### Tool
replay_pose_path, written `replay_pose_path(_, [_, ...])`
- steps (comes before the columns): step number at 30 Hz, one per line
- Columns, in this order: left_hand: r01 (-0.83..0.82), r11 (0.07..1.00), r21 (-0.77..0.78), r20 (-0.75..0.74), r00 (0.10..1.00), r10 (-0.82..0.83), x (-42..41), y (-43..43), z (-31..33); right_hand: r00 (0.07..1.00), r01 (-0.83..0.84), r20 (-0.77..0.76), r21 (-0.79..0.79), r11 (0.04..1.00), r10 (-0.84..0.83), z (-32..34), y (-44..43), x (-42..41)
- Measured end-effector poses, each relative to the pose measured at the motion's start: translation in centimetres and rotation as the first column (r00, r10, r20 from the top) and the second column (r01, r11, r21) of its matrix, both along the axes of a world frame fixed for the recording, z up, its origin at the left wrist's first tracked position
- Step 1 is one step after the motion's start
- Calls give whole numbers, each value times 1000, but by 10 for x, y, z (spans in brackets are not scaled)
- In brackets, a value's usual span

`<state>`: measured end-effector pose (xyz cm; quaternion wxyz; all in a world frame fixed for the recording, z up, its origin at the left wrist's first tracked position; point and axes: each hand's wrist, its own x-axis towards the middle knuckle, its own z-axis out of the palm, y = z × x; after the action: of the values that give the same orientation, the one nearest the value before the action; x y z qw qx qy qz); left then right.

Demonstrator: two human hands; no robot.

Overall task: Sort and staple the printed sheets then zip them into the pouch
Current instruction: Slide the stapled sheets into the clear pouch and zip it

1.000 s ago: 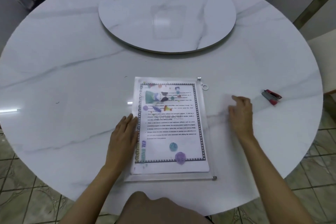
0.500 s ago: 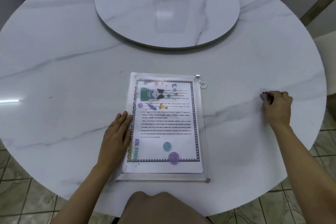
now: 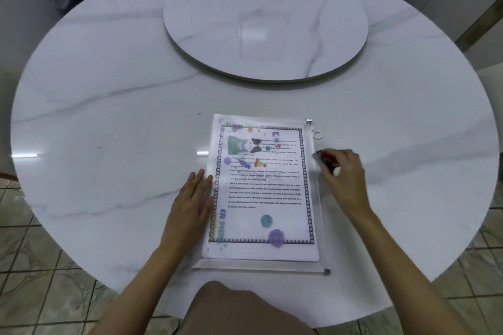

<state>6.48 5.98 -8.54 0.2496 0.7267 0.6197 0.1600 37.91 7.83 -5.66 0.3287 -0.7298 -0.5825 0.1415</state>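
The printed sheets [image 3: 265,193], with a black border and coloured pictures, lie inside the clear zip pouch [image 3: 320,226] on the marble table in front of me. Its zipper runs down the right edge, with the white ring pull [image 3: 317,134] at the far end. My left hand [image 3: 190,204] rests flat on the pouch's left edge, fingers straight. My right hand [image 3: 344,177] grips the small red stapler [image 3: 325,158] just right of the pouch's upper right part.
A round marble turntable [image 3: 266,19] sits at the middle of the round table [image 3: 109,90]. Tiled floor shows beyond the near table edge. My knee [image 3: 239,307] is below the near edge.
My right hand went out to the right, closed on the red stapler and carried it back left to the pouch's right edge. My left hand stayed on the pouch.
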Motion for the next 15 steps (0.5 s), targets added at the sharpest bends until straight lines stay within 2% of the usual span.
replay_pose_path(6, [64, 998, -28, -15, 998, -64, -10, -18, -5, 978, -207, -16, -35, 978, 206, -13, -17, -75])
replay_pose_path(9, [83, 996, -24, 8, 997, -83, -16, -24, -6, 979, -204, -31, -60, 977, 203, -20, -23, -91])
replay_pose_path(15, [116, 993, -17, 28, 993, -116, -30, -29, -7, 982, -181, 46, -67, 981, 184, -29, -30, -100])
